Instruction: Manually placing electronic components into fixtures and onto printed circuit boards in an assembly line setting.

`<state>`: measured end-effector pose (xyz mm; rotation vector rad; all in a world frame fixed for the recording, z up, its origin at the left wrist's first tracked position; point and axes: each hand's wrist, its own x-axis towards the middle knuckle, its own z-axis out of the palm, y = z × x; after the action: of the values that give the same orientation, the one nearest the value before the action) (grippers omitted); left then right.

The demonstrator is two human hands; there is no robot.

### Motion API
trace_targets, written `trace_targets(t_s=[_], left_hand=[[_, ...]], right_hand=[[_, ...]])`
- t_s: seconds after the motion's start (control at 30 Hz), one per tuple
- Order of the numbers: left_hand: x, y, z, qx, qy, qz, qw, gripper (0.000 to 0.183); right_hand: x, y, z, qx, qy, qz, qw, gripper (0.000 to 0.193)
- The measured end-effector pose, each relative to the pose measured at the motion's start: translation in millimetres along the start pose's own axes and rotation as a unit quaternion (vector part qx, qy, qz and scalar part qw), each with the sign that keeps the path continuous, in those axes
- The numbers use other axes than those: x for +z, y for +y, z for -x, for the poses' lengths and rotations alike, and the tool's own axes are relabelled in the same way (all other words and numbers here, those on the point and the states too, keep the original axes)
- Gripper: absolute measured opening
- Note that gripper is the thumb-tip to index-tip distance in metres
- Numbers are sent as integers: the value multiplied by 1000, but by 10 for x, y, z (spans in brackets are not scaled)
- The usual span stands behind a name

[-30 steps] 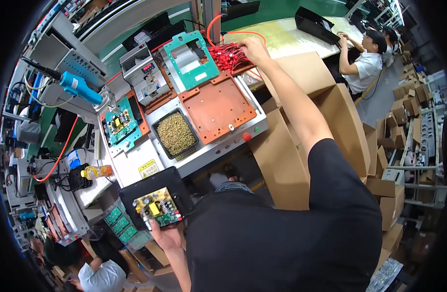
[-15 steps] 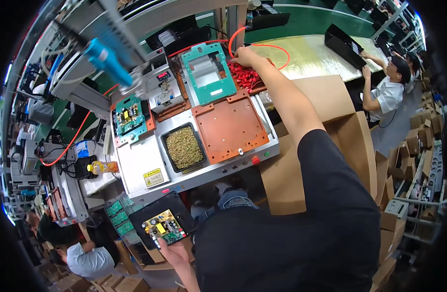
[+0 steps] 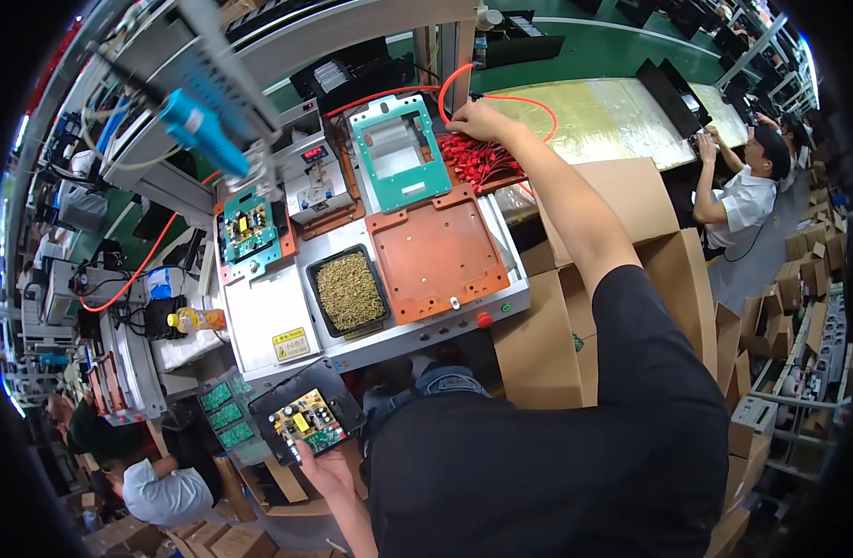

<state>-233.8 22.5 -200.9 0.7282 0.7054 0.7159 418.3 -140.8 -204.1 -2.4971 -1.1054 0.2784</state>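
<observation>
Hands apart: left hand [image 3: 330,472] grips the black tray [image 3: 331,379] carrying the circuit board [image 3: 307,420], before the tabletop [image 3: 259,316]; right hand [image 3: 480,121] has shifted to the far-left end of the red leads [image 3: 487,164], grip not determinable; selection there appears incomplete

Bright, fairly even light fills the scene, glaring off the white panel [image 3: 266,309] and leaving a sheen on the yellowish tabletop [image 3: 598,116], while the black shirt [image 3: 547,465] sinks into near-featureless dark. The blue power driver [image 3: 203,135] is smeared, yet the circuit board [image 3: 307,418] looks reasonably crisp. Fisheye distortion bends straight edges toward a black, vignetted rim.
</observation>
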Motion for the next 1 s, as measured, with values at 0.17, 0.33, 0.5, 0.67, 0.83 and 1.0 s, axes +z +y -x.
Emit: trace_targets(t_s=[0.17, 0.33, 0.5, 0.67, 0.83, 1.0], left_hand=[[131, -23, 82, 6, 12, -14, 1000, 50], [87, -61, 90, 21, 31, -2, 999, 50], [117, -25, 38, 24, 38, 48, 998, 51], [139, 65, -87, 27, -28, 35, 999, 52], [215, 134, -181, 44, -60, 50, 996, 51], [625, 78, -361, 22, -101, 36, 994, 53]], right_hand=[[148, -54, -90, 38, -11, 53, 998, 25], [158, 1, -58, -1, 139, -107, 984, 22], [192, 68, -12, 89, 252, -581, 769, 17], [-36, 217, 179, 80, 354, -690, 626, 26], [-395, -744, 1008, -34, 310, -655, 688, 50], [-324, -1156, 1563, 53, 78, -656, 748, 33]])
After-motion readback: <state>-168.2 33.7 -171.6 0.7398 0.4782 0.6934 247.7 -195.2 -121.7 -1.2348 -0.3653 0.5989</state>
